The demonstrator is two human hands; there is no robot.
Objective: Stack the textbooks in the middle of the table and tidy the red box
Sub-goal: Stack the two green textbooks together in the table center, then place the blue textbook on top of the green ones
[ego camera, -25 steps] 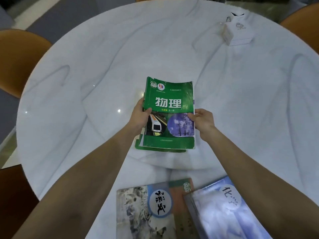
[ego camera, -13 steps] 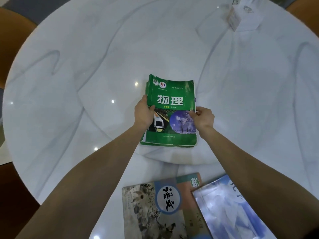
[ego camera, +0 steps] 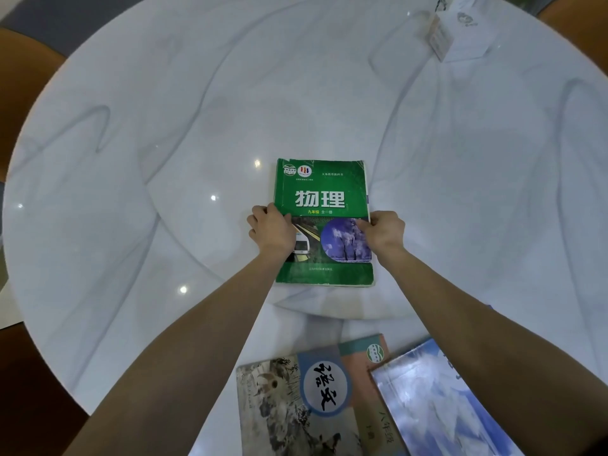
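Observation:
A green physics textbook [ego camera: 324, 192] lies flat on the raised round centre of the white marble table [ego camera: 164, 159], on top of another green book that is almost fully covered. My left hand [ego camera: 273, 230] grips its left edge and my right hand [ego camera: 383, 230] grips its right edge, thumbs on the cover. Near the table's front edge lie a grey-and-teal language textbook [ego camera: 316, 399] and a pale blue chemistry textbook [ego camera: 437, 409], partly under my right forearm. No red box is in view.
A white box [ego camera: 460, 31] stands at the far right of the table. Orange chair backs [ego camera: 572, 14] show at the far right and at the far left. The round inner disc's rim [ego camera: 197, 258] curves around the green books.
The green book has been lowered and squared onto the book beneath it, which no longer sticks out at the bottom. My view has tilted down and closer.

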